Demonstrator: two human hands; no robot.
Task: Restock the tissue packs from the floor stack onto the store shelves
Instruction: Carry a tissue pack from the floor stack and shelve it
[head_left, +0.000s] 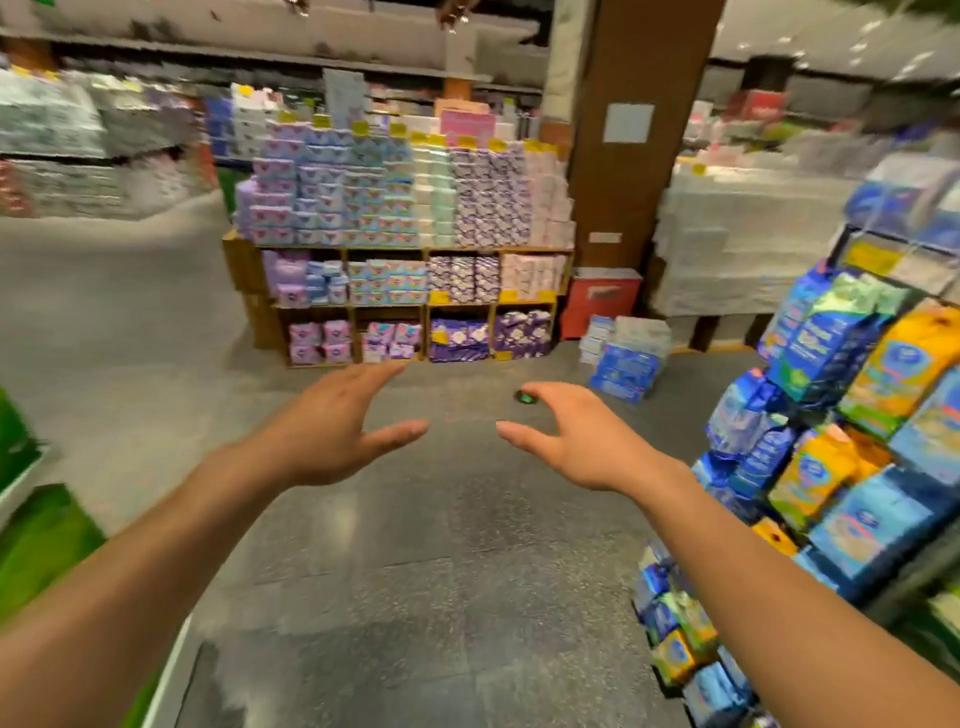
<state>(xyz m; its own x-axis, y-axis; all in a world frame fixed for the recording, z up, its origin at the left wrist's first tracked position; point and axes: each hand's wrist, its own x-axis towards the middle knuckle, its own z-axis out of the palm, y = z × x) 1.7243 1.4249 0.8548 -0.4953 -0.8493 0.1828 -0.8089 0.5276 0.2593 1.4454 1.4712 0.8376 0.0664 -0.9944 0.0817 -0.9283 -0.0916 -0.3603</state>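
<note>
Shelf unit (400, 306): wooden cubbies, two rows of four, all stocked.
- Upper row, left to right: lilac and blue packs, blue-pink packs, purple patterned packs, pale pink packs.
- Lower row: pink-purple packs in the two left cubbies, dark purple packs in the two right.
- On top of the unit are more packs, tiered high: blue, mint-white, purple, pale pink. Yellow tags run along the edges.

Red bin (600, 301) sits at the foot of the brown pillar (639, 130), just right of the unit. Its contents aren't visible.

Floor stack (626, 361): blue and white tissue packs on the floor, just in front of the bin and well ahead of both hands.

Rack (857, 415) on the right holds blue, orange and green-white packs, tilted and overlapping. Behind it is a white wrapped stack (737, 249).

Left hand (332, 431) and right hand (566, 441) are held out over the floor (415, 571), fingers spread, thumbs toward each other, gripping nothing. A small green object (524, 397) sits by the right fingertips; can't tell what it is.

The floor is grey speckled tile. There's a green fixture (31, 519) at the left edge. The far shelves are blurred.
</note>
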